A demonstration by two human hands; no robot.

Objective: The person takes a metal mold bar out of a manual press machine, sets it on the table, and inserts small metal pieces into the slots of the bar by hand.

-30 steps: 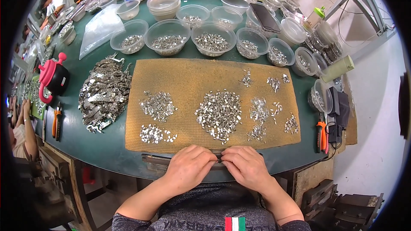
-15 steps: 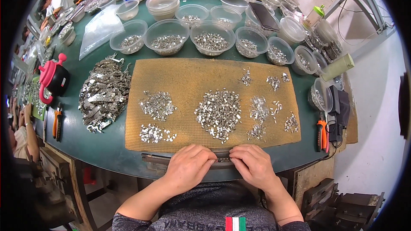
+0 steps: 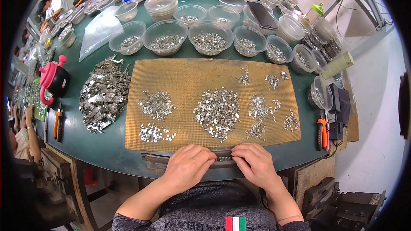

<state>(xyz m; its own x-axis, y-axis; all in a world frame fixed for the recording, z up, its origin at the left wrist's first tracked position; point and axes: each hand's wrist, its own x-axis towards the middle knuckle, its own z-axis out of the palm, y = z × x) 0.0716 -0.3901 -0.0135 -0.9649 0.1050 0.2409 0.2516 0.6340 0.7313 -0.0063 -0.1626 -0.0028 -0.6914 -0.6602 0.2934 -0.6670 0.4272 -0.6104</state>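
At far left on the green worktop (image 3: 100,149) stands a pot (image 3: 60,81) with a black body and pink lid and handle; near its base lie pliers (image 3: 56,126) with orange-and-black handles. Next comes a tangled heap of metal strips (image 3: 105,96), just beside a tan textured mat (image 3: 184,75). On the mat's left part sit two small piles of bright pieces (image 3: 157,105).

In front of the mat, a dark bar (image 3: 154,159) lies along the worktop's near edge. The person's left hand (image 3: 188,167) rests over it, fingers bent and drawn close together, tips at the left end of a short row of metal links (image 3: 224,159). That row lies along the bar, bared between both hands; a large pile of pieces (image 3: 217,113) is beyond it. The right hand (image 3: 253,165) is at the row's right end, fingers curled, thumb near the index finger. Whether either hand grips the row cannot be told.

Smaller piles (image 3: 258,109) dot the mat's right side. Farther right are a pale green cylinder (image 3: 338,65) and orange-handled pliers (image 3: 322,134).
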